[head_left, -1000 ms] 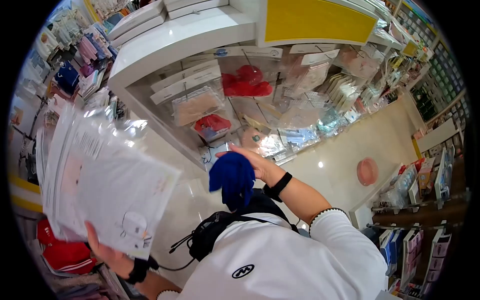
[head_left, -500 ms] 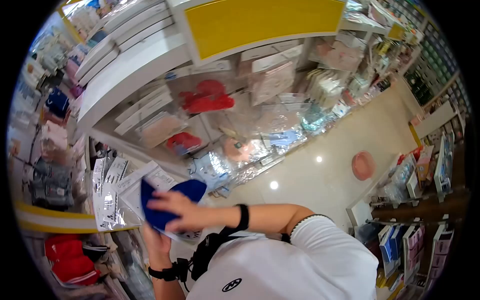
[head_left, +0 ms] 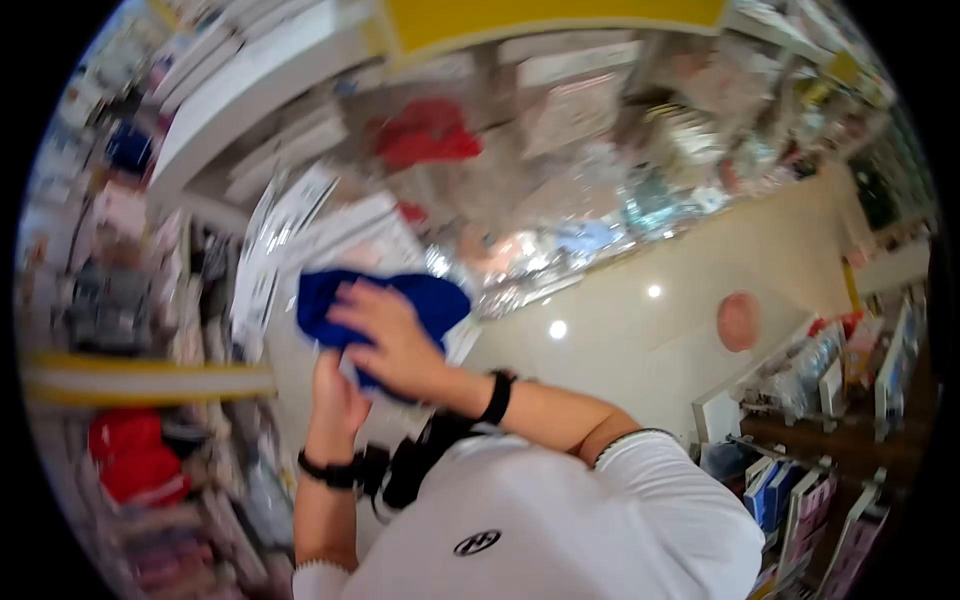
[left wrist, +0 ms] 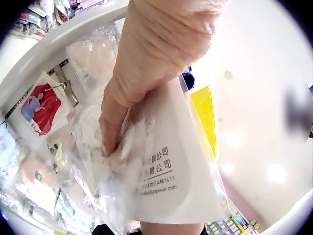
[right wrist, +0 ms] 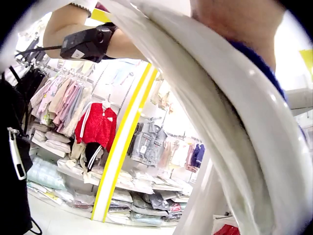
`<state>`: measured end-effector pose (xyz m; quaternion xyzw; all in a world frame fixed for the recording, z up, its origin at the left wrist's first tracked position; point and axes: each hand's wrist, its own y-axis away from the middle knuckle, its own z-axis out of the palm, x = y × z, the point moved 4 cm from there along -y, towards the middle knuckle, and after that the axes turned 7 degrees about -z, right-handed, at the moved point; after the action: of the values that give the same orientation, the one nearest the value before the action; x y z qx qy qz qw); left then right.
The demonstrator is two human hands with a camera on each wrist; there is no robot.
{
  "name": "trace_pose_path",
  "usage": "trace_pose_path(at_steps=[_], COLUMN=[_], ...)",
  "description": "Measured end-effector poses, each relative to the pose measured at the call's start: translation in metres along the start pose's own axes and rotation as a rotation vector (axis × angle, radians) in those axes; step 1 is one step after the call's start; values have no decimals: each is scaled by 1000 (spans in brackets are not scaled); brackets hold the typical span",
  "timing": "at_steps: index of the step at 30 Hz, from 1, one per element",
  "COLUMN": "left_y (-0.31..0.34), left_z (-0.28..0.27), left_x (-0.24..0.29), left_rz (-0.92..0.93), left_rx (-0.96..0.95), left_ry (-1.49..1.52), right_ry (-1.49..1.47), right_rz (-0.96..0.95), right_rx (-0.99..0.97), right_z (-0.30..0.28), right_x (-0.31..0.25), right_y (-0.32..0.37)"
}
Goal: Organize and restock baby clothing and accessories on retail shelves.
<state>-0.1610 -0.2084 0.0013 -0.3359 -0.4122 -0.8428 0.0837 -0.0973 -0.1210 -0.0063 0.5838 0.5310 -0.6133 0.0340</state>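
Note:
In the head view, my left hand (head_left: 338, 395) grips a stack of clear-bagged flat packages (head_left: 360, 232) at its near edge. A dark blue cloth item (head_left: 430, 300) lies over the stack, and my right hand (head_left: 388, 335) rests on it with fingers spread. The left wrist view has my left hand (left wrist: 142, 63) curled round the packages (left wrist: 171, 196), one showing printed lettering. Up close in the right wrist view are the package edges (right wrist: 215, 93), with blue cloth (right wrist: 257, 61) between them and my right hand (right wrist: 239, 22).
Bagged goods hang under a white counter (head_left: 255, 95) ahead. A pink round object (head_left: 738, 321) is on the floor (head_left: 620, 350) to the right. Red clothing (head_left: 135, 455) and other garments line the left side; a shelf of boxed goods (head_left: 815, 510) stands at the right.
The blue item, earlier held apart in my right hand, has come left onto the packages. The packages and left hand have moved rightward, towards the middle.

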Motion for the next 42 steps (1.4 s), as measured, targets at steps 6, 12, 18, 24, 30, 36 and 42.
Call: trace_pose_path(at_steps=[6, 12, 18, 24, 30, 36, 42], left_y=[10, 26, 28, 22, 24, 53, 66], left_z=[-12, -68, -109, -81, -62, -83, -113], left_x=[8, 25, 25, -1, -17, -21, -19], left_rz=[2, 37, 114, -67, -116, -25, 2], left_rx=[-222, -249, -76, -216, -168, -49, -5], left_ry=[36, 225, 261, 225, 100, 105, 237], right_ry=[83, -854, -1176, -678, 105, -150, -323], right_rz=[92, 1068, 1035, 706, 9, 424, 681], right_rx=[118, 47, 427, 127, -48, -90, -466], right_z=[-13, -36, -96, -85, -4, 26, 47], right_x=[45, 159, 160, 77, 18, 75, 92], right_y=[-2, 82, 70, -13, -16, 26, 64])
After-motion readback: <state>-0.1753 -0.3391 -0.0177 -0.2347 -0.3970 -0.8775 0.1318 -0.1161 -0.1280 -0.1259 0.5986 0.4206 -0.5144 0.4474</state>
